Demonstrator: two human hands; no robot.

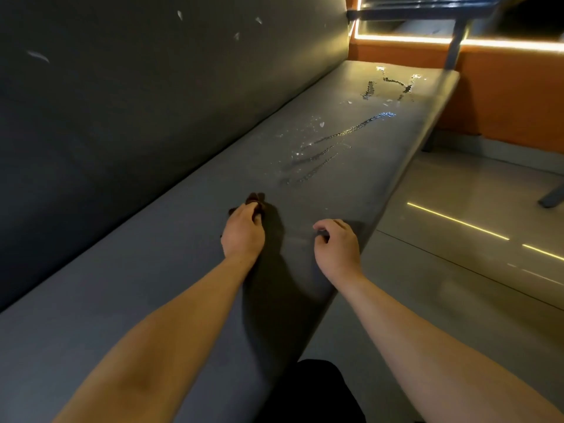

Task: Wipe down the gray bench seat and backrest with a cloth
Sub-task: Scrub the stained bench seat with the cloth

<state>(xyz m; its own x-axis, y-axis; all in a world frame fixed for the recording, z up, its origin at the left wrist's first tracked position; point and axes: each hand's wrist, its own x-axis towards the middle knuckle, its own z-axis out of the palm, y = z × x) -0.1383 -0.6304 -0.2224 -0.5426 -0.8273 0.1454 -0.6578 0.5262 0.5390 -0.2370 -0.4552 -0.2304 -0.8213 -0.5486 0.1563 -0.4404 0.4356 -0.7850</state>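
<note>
The fingers of the person's left hand (pixel 242 230) are curled and clamped on a small, bunched dark brown cloth (pixel 258 200), pressing it onto the gray bench seat (pixel 171 279) about midway between backrest and front edge. Only a tuft of the cloth shows past the knuckles. The right hand (pixel 335 247) sits just beside it, nearer the front edge, with its fingers loosely curled and holding nothing; whether the fingertips touch the seat cannot be told.

Ahead of the cloth, wet streaks and pale flecks (pixel 332 145) run along the seat toward its far end. The dark backrest (pixel 146 96) rises on the left, marked with a few pale scuffs high up.

Risks, as a judgement: the cloth is wadded so small that a stroke may cover only a narrow band and smear the liquid rather than lift it. A push angled to the right could sweep moisture over the front edge onto the pale floor (pixel 464 215).

Room to move: the seat runs long and open ahead. It ends near an orange wall (pixel 506 99) and a metal table leg (pixel 454 47), which would stop a long forward stroke.
</note>
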